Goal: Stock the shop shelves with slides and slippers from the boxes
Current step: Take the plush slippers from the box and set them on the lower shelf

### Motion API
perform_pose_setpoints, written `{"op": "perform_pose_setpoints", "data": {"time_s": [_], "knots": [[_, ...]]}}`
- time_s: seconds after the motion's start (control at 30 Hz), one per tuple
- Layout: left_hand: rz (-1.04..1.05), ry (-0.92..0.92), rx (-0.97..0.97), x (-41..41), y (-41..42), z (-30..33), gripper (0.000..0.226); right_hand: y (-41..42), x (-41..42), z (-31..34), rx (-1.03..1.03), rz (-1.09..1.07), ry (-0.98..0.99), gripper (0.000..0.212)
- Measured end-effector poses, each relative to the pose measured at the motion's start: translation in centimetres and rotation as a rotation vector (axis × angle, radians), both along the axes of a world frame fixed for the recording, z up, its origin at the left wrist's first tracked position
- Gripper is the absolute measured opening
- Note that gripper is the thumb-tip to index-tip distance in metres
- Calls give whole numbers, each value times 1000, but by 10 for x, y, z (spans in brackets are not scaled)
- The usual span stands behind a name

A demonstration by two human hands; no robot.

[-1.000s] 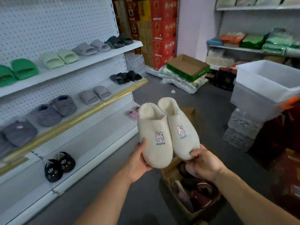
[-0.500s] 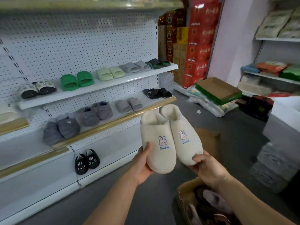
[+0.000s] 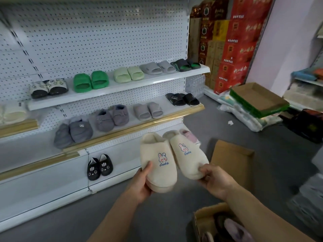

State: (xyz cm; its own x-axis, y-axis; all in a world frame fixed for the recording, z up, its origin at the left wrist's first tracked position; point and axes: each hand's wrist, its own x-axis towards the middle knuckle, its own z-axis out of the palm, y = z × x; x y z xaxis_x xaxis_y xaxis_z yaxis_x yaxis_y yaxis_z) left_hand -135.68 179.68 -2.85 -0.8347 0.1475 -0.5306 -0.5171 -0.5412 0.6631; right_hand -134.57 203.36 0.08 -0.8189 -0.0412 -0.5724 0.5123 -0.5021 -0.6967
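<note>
A: Each hand holds 1 cream slipper by the toe end: the left hand (image 3: 142, 185) pinches the left slipper (image 3: 158, 161) with the thumb on top, and the right hand (image 3: 215, 179) grips the right slipper (image 3: 189, 158) the same way. The pair hangs in the air in front of the bottom shelf (image 3: 57, 182).

B: Where should it go?

A: I judge the bare stretch of the bottom shelf between the black cat slippers (image 3: 99, 166) and the pink slipper (image 3: 189, 136) suits it. Set both down side by side, touching, and lined up with the neighbouring pairs. Keep the soles flat as they land, so the soft uppers do not fold.

B: Count the stock for me.

A: On the top shelf (image 3: 122, 88) I see 5 pairs. On the middle shelf (image 3: 139, 124) there are 4 pairs: 2 grey closed, 1 grey slide, 1 black slide. The bottom shelf shows 1 black pair, plus the pink one, partly hidden. The open box (image 3: 202, 219) at lower right holds more, too dark to count.
</note>
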Motion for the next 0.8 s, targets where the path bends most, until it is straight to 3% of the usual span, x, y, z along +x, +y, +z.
{"op": "perform_pose_setpoints", "data": {"time_s": [0.17, 0.3, 0.6, 0.8], "knots": [[79, -73, 15, -8, 2, -17, 66, -1, -26, -13, 2, 74, -46, 24], [93, -47, 60, -17, 3, -23, 54, 0, -43, -26, -24, 97, -88, 36], [79, -205, -6, -103, -21, -61, 42, -30, -131, -73, 8, 7, -218, 59], [16, -317, -28, -207, -59, -100, 35, -72, -221, -122, -7, -114, -338, 37]]}}
